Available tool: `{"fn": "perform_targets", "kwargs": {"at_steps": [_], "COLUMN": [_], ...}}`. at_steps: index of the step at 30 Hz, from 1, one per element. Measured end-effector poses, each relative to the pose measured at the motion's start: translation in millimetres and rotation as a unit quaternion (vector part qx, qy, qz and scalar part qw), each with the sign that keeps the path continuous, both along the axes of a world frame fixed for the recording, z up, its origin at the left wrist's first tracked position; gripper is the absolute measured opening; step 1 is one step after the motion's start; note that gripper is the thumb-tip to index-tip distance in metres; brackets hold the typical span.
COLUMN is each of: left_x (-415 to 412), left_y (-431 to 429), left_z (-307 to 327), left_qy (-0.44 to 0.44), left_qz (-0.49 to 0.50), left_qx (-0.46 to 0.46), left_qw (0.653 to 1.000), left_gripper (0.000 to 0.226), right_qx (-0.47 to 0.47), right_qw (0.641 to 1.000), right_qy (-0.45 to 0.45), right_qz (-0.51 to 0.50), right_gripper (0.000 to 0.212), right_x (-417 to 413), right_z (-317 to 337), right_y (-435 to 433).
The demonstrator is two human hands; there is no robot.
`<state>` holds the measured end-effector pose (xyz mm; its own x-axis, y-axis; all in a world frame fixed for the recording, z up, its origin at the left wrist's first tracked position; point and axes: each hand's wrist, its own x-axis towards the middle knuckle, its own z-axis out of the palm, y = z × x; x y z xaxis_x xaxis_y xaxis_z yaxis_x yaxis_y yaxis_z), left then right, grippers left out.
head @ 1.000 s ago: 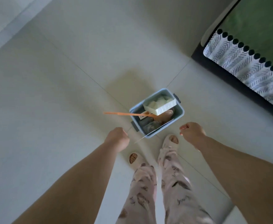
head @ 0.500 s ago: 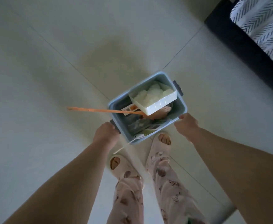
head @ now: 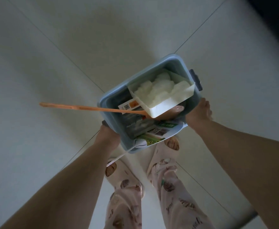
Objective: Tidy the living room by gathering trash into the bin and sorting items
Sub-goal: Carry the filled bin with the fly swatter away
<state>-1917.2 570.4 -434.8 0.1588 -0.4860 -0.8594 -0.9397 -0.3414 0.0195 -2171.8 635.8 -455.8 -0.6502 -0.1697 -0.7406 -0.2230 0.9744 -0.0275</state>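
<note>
A blue plastic bin (head: 171,63) sits straight below me, in front of my slippered feet. In it lies a white box (head: 166,104) full of crumpled white tissue, some printed packets (head: 145,128), a white cable (head: 140,143) and an orange long-handled swatter (head: 79,108) that sticks out to the left. My left hand (head: 108,134) grips the bin's near-left side at its dark handle. My right hand (head: 199,114) grips the near-right rim, fingers curled over the edge.
Pale floor tiles (head: 44,71) with thin joints spread all around the bin. A dark furniture edge (head: 277,19) shows at the top right corner. My legs in patterned pink trousers (head: 152,195) stand right behind the bin.
My two hands went from hanging free above the bin to gripping its two sides. The bin looms larger and closer in view, and the sofa has slid out of frame.
</note>
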Motion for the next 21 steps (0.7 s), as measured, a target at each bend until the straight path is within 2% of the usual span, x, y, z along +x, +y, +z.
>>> {"fn": "perform_targets", "kwargs": {"at_steps": [2, 5, 7, 10, 13, 17, 21], "left_x": [1.7, 7.7, 10.7, 19.0, 39.6, 71.2, 95.1], "left_y": [0.3, -1.4, -1.2, -3.2, -8.7, -11.2, -14.4], "left_z": [-7.4, -18.1, -28.1, -39.0, -39.1, -16.1, 33.2], "left_qy": [0.008, 0.023, 0.030, 0.028, -0.003, -0.025, -0.029], "left_qz": [-0.002, 0.002, 0.053, 0.158, 0.184, 0.207, 0.229], "left_qx": [0.002, 0.001, 0.006, 0.000, -0.020, -0.016, -0.051], "left_qw": [1.000, 1.000, 0.998, 0.987, 0.983, 0.978, 0.972], "left_gripper": [0.005, 0.011, 0.007, 0.014, 0.019, 0.024, 0.024], "right_qx": [0.001, 0.013, 0.028, 0.050, 0.033, -0.001, -0.022], "right_qw": [1.000, 1.000, 0.999, 0.998, 0.999, 1.000, 0.999], "right_qy": [0.012, 0.018, 0.024, 0.027, 0.013, -0.006, -0.018], "right_qz": [0.003, 0.018, 0.022, 0.023, 0.034, 0.020, 0.034], "right_gripper": [0.072, 0.060, 0.054, 0.051, 0.041, 0.026, 0.024], "right_x": [-4.5, -12.6, -17.0, -14.7, -0.2, 28.2, 57.4], "right_z": [-5.5, -7.0, -6.0, -4.2, 2.0, 21.9, 60.4], "right_y": [1.3, 0.9, 0.6, 2.2, 9.3, 15.5, 7.2]}}
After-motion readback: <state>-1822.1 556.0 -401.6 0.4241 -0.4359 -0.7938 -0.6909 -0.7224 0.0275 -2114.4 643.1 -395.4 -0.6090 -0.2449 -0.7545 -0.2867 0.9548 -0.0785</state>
